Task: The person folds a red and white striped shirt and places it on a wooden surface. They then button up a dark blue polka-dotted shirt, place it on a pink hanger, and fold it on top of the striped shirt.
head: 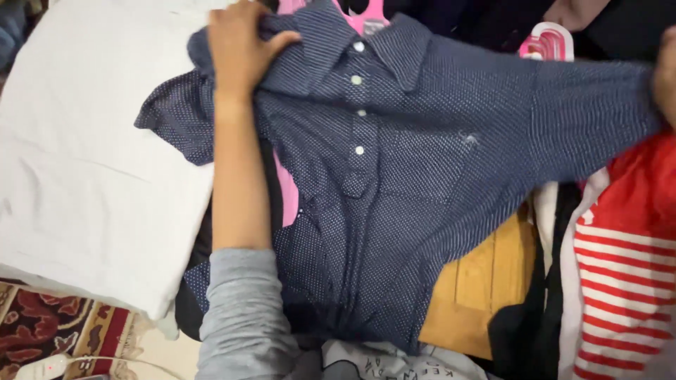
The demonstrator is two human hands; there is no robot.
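A dark navy polo shirt [394, 183] with tiny white dots and white buttons is spread out in front of me, collar at the top. My left hand [239, 46] grips its left shoulder near the collar, the grey sleeve pushed up my forearm. My right hand [665, 74] is only partly in view at the right edge, holding the end of the shirt's other sleeve and stretching it out. A pink hanger [366, 17] shows behind the collar.
A white pillow [91, 162] lies to the left. A red and white striped garment [623, 260] lies at the right, with dark clothes beside it. A wooden surface [486, 281] shows under the shirt. A patterned red rug [49, 327] is at bottom left.
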